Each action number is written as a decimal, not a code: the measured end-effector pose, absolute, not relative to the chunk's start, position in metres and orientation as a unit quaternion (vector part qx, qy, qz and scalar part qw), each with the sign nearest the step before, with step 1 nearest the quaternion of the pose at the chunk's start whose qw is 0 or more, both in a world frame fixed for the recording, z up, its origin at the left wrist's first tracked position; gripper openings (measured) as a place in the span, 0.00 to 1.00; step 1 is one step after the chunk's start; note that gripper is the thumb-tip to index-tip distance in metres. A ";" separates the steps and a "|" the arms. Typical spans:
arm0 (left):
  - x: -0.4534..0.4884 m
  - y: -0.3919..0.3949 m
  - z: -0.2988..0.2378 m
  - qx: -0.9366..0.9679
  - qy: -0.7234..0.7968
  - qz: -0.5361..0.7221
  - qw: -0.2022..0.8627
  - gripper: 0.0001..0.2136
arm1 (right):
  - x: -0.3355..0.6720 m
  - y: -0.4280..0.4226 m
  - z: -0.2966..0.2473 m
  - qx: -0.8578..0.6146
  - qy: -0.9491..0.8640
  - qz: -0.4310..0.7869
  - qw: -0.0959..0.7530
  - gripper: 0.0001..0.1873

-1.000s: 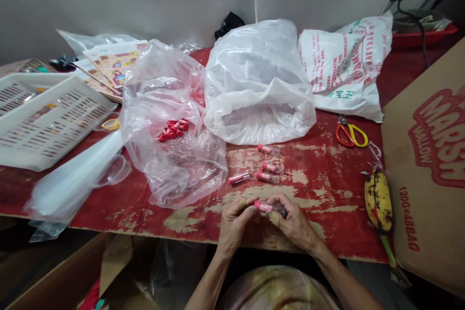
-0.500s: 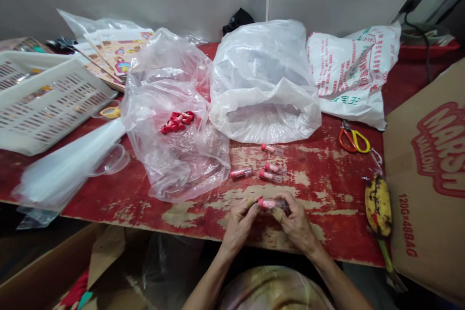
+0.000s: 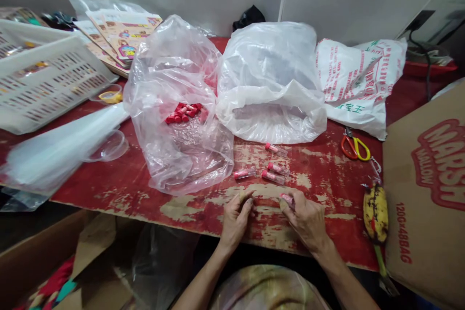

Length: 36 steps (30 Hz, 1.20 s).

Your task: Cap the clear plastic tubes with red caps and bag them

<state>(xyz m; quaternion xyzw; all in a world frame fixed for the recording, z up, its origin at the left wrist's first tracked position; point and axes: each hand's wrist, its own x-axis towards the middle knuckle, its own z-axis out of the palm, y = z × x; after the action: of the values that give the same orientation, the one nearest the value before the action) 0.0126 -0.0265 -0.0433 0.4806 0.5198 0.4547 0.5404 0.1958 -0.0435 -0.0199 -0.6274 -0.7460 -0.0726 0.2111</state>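
My right hand (image 3: pixel 304 215) is closed on a small clear tube with a pink-red end (image 3: pixel 286 198), mostly covered by the fingers. To its left, my left hand (image 3: pixel 236 217) is apart from the tube, fingers loosely curled, with thumb and forefinger separated and nothing seen between them. Just beyond both hands lie several similar tubes: one red-capped tube (image 3: pixel 244 173) at the left, another tube (image 3: pixel 276 149) farther back and a close pair (image 3: pixel 273 177) between. Small red pieces (image 3: pixel 184 112) are heaped on a crumpled clear plastic bag (image 3: pixel 192 160).
A white bag (image 3: pixel 279 121) gapes toward me at the back. Right of it are a printed sack (image 3: pixel 358 87), scissors (image 3: pixel 355 147), a banana (image 3: pixel 376 213) and a carton (image 3: pixel 410 164). At left are a white basket (image 3: pixel 65 85) and clear plastic sleeves (image 3: pixel 61 150).
My hands have parted. The left has let go of the tube, while the right keeps it and has moved a little right. The whole view has shifted slightly.
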 end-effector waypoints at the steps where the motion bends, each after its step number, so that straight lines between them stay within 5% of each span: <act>1: 0.013 -0.027 -0.044 0.479 0.519 0.458 0.540 0.14 | 0.197 -0.044 -0.021 -0.630 -0.743 -0.073 0.214 0.17; 8: 0.013 -0.028 -0.043 0.451 0.519 0.467 0.557 0.14 | 0.199 -0.045 -0.028 -0.675 -0.697 0.011 0.241 0.15; 16: 0.013 -0.026 -0.028 0.393 0.520 0.441 0.617 0.19 | 0.200 -0.040 -0.018 -0.572 -0.387 0.584 0.427 0.22; 20: 0.017 -0.026 -0.025 0.404 0.493 0.425 0.642 0.20 | 0.193 -0.044 -0.021 -0.511 -0.305 0.674 0.437 0.25; 28: 0.023 -0.024 -0.016 0.434 0.492 0.385 0.649 0.24 | 0.190 -0.045 -0.013 -0.536 -0.434 0.598 0.408 0.21; 36: 0.015 -0.023 -0.034 0.389 0.526 0.466 0.595 0.18 | 0.189 -0.051 -0.011 -0.613 -0.733 0.092 0.280 0.10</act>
<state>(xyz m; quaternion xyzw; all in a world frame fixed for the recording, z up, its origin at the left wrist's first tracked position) 0.0155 -0.0231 -0.0344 0.3890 0.5265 0.4662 0.5951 0.1887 -0.0510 -0.0113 -0.6132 -0.7329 0.0921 0.2800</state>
